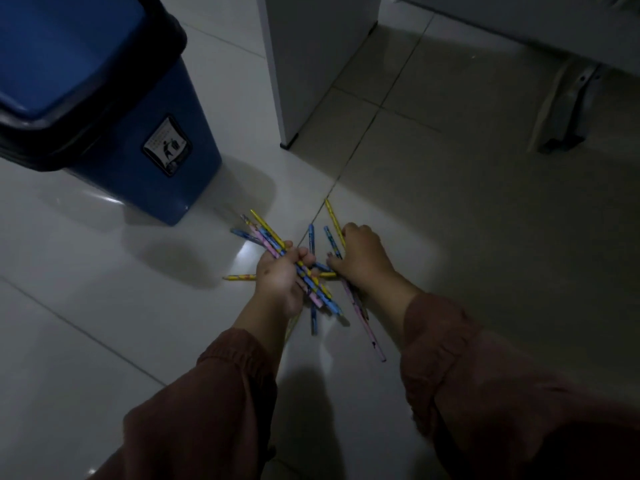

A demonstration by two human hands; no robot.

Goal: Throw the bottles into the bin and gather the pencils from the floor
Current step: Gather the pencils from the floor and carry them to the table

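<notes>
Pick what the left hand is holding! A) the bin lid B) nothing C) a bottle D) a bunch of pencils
D: the left hand is closed around a bunch of pencils, yellow, blue and pink, that stick out both sides of the fist, while the blue bin stands apart, up and to the left.

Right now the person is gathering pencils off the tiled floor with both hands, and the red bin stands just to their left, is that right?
Not quite: the bin is blue with a black rim, not red. The head view shows it. The rest holds: the left hand grips a bunch of pencils and the right hand reaches down among others on the tiled floor.
</notes>
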